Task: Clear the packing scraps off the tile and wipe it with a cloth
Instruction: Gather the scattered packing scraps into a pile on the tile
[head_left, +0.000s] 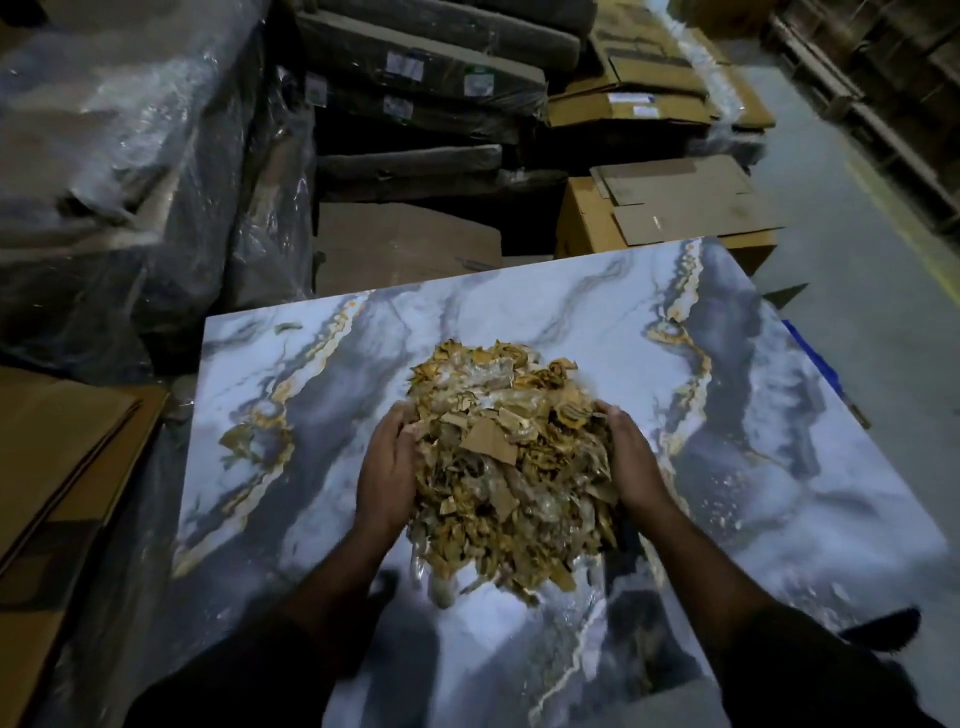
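Scraps: a loose heap of tan cardboard shreds and crinkled clear plastic film (511, 457) is sitting at the middle of the large glossy white-and-grey marble-patterned tile with gold veins (779, 415).
Left hand: the left hand (387, 467) is pressing against the heap's 9 o'clock side, fingers (400, 415) curling around its edge and gripping scraps.
Right hand: the right hand (631, 457) is cupping the heap's 3 o'clock side, its fingers curling into the scraps in the same way.
Tile: it is lying flat, with small pale specks scattered at 4 o'clock of the heap.
Blue edge: a thin blue strip (810, 358) is showing along the tile's 3 o'clock border.
Crowding at 12 o'clock: stacked dark plastic-wrapped flat packs (426, 78) and an open brown cardboard box (670, 213) are standing just beyond the tile's far edge.
Crowding at 10 o'clock: a bulky bundle wrapped in clear film (130, 171) is looming close.
Crowding at 8 o'clock: flattened brown cardboard sheets (62, 467) are lying beside the tile.
Floor: a grey concrete floor with a yellow line (883, 218) is running past at 2 o'clock.
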